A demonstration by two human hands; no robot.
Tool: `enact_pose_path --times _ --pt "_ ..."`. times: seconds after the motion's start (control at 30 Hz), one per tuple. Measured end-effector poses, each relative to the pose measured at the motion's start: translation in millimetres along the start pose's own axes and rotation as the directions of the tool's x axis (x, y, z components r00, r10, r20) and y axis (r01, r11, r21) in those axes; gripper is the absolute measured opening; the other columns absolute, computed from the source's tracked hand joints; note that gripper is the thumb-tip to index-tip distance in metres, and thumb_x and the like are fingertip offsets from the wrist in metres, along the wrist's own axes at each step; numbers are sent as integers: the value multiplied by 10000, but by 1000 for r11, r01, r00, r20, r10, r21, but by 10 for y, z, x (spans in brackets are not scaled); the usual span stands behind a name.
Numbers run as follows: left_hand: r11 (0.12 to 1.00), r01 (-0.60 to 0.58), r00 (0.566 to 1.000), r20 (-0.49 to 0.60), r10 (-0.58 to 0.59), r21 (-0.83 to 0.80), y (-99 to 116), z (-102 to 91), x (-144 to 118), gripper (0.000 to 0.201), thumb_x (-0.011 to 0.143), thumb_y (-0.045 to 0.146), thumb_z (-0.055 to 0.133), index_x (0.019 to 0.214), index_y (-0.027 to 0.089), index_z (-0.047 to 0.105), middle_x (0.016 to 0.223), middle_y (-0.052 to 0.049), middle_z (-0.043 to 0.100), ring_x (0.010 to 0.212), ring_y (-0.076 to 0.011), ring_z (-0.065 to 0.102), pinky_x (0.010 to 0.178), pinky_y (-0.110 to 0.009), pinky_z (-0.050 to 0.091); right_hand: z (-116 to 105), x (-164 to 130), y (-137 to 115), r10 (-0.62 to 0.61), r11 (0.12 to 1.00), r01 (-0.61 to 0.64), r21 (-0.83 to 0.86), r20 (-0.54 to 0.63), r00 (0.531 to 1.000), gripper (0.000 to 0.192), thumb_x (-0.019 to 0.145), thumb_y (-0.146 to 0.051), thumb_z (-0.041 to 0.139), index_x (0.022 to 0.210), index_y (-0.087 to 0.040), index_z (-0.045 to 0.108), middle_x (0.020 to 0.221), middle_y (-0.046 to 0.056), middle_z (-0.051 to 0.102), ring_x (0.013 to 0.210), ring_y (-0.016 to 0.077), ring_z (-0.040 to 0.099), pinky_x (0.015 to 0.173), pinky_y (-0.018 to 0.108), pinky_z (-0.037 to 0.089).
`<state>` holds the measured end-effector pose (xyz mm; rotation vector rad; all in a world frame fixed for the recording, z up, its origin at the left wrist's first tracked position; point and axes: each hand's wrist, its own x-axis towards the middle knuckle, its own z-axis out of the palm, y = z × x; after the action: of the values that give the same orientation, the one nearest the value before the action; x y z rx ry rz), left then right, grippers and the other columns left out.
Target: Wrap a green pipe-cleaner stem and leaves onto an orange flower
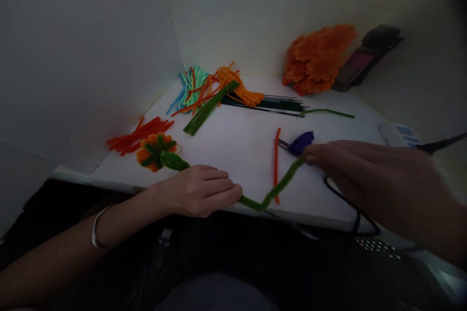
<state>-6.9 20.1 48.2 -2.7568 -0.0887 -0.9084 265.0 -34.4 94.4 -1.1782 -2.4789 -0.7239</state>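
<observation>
My left hand [204, 192] is wrapped round the green stem of a pipe-cleaner flower [144, 153], whose orange petals and green back face up at the left. From under that hand a green pipe cleaner [264, 203] runs to the right with a bend in it. Its far end is pinched between the fingertips of my right hand [357, 170]. Just beyond those fingertips lies a pair of scissors [302, 143] with dark purple handles, its blades beside a single orange-red pipe cleaner [276, 165] on the table.
Along the back lie bundles of mint-blue [193, 88], orange [242, 88] and green pipe cleaners [209, 111], with dark thin stems [284, 104]. Red-orange pipe cleaners [142, 136] lie left. Orange flowers [317, 60] stand near a dark bottle-like object [368, 58]. A white power strip [399, 135] sits right.
</observation>
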Motion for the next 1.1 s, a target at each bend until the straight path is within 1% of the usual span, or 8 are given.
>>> enact_pose_path --times 0.13,0.27,0.37,0.47,0.73,0.87,0.97,1.1 --pt "948 317 936 -168 -309 27 45 3 44 83 854 118 446 893 133 517 645 -4 588 581 -88 554 550 -184 447 386 -80 -299 -170 948 114 296 168 971 287 851 -61 313 833 -172 577 645 -1 622 522 108 566 459 214 401" --pt "954 275 961 -8 -276 116 -5 104 39 95 836 82 437 854 124 520 634 -9 581 591 -112 564 546 -209 456 105 -160 -696 -235 920 196 339 77 969 381 840 -36 228 788 -181 577 608 9 603 507 122 535 452 250 387" --pt "978 170 981 70 -180 124 -33 132 -4 123 825 51 427 885 98 523 682 -36 610 618 -126 577 587 -233 479 -221 -92 -465 -203 964 202 173 -10 979 307 873 -148 281 999 -199 557 753 57 654 692 182 576 539 303 410" --pt "966 252 965 62 -256 66 -17 87 -14 158 869 99 404 966 92 528 678 -29 616 600 -112 573 558 -208 466 -255 17 -57 -22 1000 22 2 17 1000 190 868 -188 400 1006 -215 528 807 46 658 625 168 565 475 283 356" --pt "829 557 787 348 -509 -47 18 -27 88 335 919 235 351 1239 166 416 1029 -58 643 843 -132 633 680 -223 491 -103 132 -3 -69 996 68 -49 -17 997 255 891 -167 319 852 -187 570 714 9 655 541 123 547 437 245 312" --pt "876 483 843 268 -467 8 23 14 101 233 920 262 371 1046 170 543 817 -12 673 670 -112 631 565 -195 449 -137 186 88 -81 994 79 -69 -34 996 252 904 -192 335 823 -192 574 702 4 654 526 111 536 432 239 293" --pt "924 382 904 199 -378 19 54 -16 147 191 894 147 370 915 151 559 769 -15 656 649 -107 611 526 -193 411 63 197 155 51 998 -51 -30 11 999 212 905 -271 394 882 -189 588 805 16 672 613 124 577 459 230 312" --pt "901 433 900 49 -434 23 71 -33 208 149 883 139 392 926 149 534 764 -10 646 644 -93 598 537 -186 411 289 77 -202 -30 990 2 140 199 979 253 860 -72 346 852 -168 579 693 9 648 521 104 539 455 222 326"
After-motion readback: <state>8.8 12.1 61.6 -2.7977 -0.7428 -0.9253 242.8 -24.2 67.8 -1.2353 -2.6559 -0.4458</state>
